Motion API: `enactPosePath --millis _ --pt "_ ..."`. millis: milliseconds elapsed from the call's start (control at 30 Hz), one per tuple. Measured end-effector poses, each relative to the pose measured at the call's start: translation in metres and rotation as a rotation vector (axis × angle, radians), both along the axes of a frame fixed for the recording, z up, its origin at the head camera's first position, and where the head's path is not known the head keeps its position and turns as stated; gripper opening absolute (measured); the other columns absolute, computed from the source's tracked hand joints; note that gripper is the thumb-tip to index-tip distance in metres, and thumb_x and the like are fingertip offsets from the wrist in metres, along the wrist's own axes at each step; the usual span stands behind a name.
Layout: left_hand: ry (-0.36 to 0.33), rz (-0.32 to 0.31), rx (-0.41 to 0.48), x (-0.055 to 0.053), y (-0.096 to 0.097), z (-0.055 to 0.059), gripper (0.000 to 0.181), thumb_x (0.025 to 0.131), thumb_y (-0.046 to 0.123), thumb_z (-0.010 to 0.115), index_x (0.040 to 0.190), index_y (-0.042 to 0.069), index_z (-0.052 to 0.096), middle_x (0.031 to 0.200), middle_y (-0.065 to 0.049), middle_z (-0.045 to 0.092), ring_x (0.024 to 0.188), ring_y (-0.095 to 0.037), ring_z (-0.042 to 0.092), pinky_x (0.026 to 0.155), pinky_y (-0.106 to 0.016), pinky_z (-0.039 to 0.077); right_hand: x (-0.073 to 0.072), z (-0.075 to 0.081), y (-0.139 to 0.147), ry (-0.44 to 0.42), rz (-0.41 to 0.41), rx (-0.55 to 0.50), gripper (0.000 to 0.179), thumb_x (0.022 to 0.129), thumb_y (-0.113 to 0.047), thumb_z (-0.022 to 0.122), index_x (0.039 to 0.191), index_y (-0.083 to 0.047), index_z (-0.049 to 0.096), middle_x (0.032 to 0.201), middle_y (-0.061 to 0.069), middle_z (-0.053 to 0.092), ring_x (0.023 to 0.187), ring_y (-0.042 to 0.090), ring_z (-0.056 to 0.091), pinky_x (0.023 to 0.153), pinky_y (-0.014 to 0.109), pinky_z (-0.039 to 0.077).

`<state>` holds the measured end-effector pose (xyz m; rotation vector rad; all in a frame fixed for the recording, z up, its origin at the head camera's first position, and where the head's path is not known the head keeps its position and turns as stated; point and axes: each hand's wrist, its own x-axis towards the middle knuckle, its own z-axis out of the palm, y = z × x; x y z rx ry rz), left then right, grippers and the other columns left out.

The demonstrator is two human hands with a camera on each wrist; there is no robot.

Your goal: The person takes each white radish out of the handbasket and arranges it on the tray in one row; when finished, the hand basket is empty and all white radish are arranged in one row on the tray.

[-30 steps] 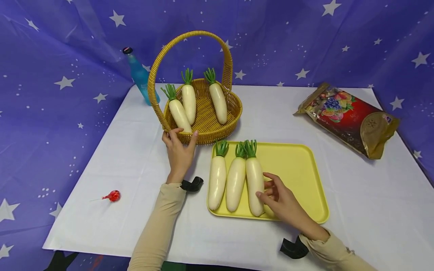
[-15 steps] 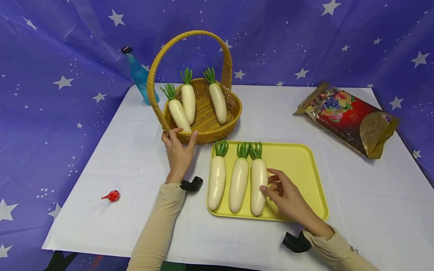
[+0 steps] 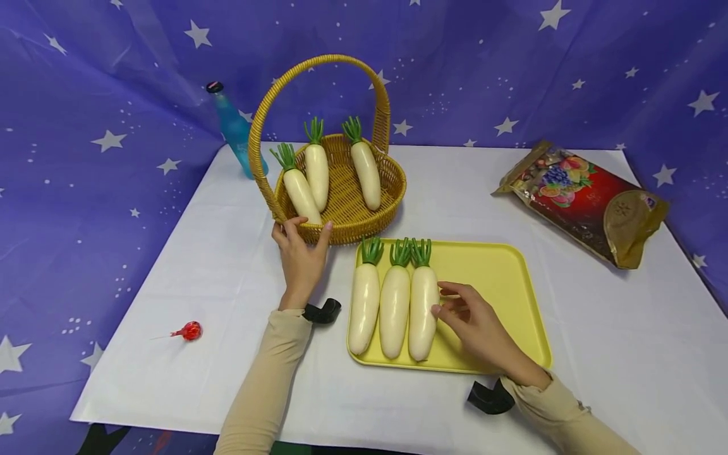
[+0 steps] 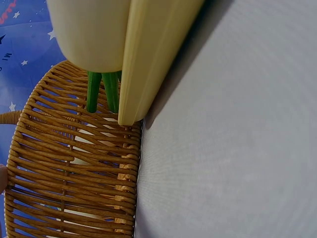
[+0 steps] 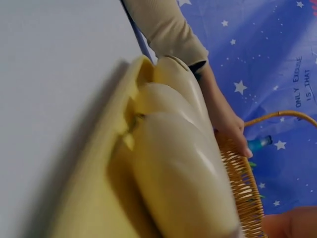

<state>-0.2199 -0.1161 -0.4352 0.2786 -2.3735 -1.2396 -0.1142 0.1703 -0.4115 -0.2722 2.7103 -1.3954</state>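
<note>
My left hand (image 3: 303, 265) grips the near left rim of the wicker basket (image 3: 364, 229), close to the handle's foot. Inside the basket lean three white radishes with green tops: a left radish (image 3: 301, 196), a middle radish (image 3: 317, 174) and a right radish (image 3: 366, 174). Three more lie side by side on the yellow tray (image 3: 489, 272): a left radish (image 3: 365, 309), a middle radish (image 3: 395, 313) and a right radish (image 3: 423, 313). My right hand (image 3: 474, 319) touches the right side of this last one, fingers loosely bent. In the right wrist view, the tray radishes' lower ends (image 5: 178, 163) appear close up.
Behind the basket, at the left, stands a blue bottle (image 3: 236, 129). A red and brown snack bag (image 3: 586, 202) lies at the back right. A red lollipop (image 3: 190, 330) is on the white table (image 3: 227, 379) at the left. Starry purple cloth (image 3: 455, 76) hangs behind.
On the tray, the right and middle radishes shifted right, then back left, and now lie nearly parallel. My right hand moved with them. The left hand stays on the basket.
</note>
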Motion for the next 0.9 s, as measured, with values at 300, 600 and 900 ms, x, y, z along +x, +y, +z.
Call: enactPosePath --millis 300,600,900 --pt "0.009 0.003 0.006 -0.001 0.0 0.001 0.06 0.08 0.057 0.057 0.113 0.011 0.041 0.138 -0.027 0.016 0.119 -0.046 0.037 0.096 -0.051 0.034 -0.037 0.023 -0.01 0.141 0.006 -0.098 0.033 0.089 -0.021 0.058 0.119 -0.007 0.054 0.117 0.01 0.054 0.1 0.022 0.056 0.082 0.036 0.047" --pt "0.021 0.011 0.003 -0.002 -0.001 0.0 0.061 0.079 0.059 0.057 0.113 0.011 0.041 0.138 -0.028 0.016 0.118 -0.047 0.038 0.094 -0.052 0.036 -0.097 0.054 -0.059 0.311 0.009 -0.338 0.032 0.089 -0.013 0.056 0.119 -0.003 0.052 0.115 0.013 0.054 0.103 0.026 0.054 0.089 0.036 0.045" --pt "-0.001 0.004 -0.003 0.001 0.001 0.0 0.06 0.079 0.059 0.056 0.113 0.012 0.041 0.139 -0.027 0.015 0.121 -0.046 0.037 0.097 -0.051 0.035 -0.15 0.06 -0.114 0.44 -0.063 -0.37 0.03 0.087 -0.01 0.057 0.116 -0.002 0.054 0.11 0.016 0.053 0.099 0.028 0.055 0.085 0.038 0.046"
